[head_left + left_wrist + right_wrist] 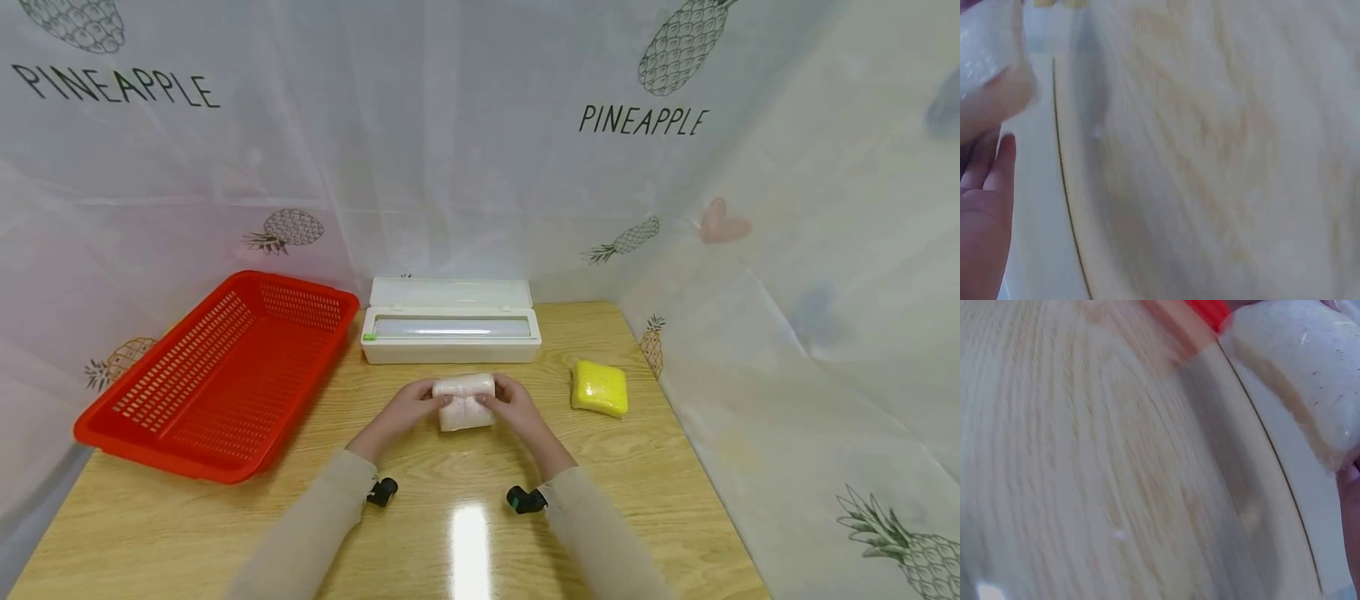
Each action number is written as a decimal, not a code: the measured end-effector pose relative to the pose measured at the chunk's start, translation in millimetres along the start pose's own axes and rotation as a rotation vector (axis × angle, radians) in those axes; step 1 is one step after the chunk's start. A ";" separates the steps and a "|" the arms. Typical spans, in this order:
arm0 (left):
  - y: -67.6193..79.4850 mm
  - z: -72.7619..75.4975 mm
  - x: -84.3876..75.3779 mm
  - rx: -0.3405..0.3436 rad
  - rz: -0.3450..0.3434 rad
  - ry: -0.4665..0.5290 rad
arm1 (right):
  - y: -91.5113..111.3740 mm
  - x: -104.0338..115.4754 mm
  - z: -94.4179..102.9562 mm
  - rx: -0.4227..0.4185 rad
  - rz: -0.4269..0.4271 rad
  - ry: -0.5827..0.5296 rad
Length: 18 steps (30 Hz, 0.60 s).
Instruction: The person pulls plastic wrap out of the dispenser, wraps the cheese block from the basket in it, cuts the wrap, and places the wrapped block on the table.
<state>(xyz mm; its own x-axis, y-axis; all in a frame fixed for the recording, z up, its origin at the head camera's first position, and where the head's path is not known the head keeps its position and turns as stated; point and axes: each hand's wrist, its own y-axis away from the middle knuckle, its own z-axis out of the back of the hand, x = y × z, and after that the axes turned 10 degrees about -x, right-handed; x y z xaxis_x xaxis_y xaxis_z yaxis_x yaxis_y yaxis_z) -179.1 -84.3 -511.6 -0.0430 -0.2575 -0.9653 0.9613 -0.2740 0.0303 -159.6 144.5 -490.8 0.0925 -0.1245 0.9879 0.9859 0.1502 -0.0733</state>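
A pale, speckled block wrapped in clear film (465, 402) is held between both hands over the middle of the wooden table. My left hand (408, 407) grips its left end, thumb on the near face. At the other end, my right hand (519, 405) grips it the same way. In the right wrist view the wrapped block (1310, 369) shows a smooth, shiny film with small dark specks. Only part of the left hand (988, 219) appears in the left wrist view, under the block.
Behind the hands stands a white cling film box (450, 354), lid raised, with a roll inside. A yellow film-wrapped block (600, 388) lies on the table (645, 475) to the right. At the left is a red plastic basket (300, 408). Printed sheets (450, 167) enclose the back and sides.
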 end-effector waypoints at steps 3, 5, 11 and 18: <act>4.0 -5.5 -1.1 -0.076 0.071 0.098 | 2.7 -1.7 -6.1 -0.058 -0.064 -0.081; 6.2 -9.6 -1.6 -0.131 0.097 0.151 | 4.3 -3.4 -10.0 -0.081 -0.085 -0.149; 14.5 -20.1 -5.7 -0.187 0.059 0.179 | 12.4 -1.7 -18.1 -0.112 -0.012 -0.116; 26.9 -26.6 -15.9 -0.200 0.056 0.187 | 23.6 10.5 -24.0 -0.122 -0.050 -0.125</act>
<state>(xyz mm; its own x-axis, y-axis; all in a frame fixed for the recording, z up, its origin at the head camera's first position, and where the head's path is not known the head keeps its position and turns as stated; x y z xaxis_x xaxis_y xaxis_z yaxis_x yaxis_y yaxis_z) -145.4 -63.0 -502.3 0.0447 -0.0869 -0.9952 0.9962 -0.0707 0.0510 -132.0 123.1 -485.5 0.0319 -0.0045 0.9995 0.9992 0.0256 -0.0317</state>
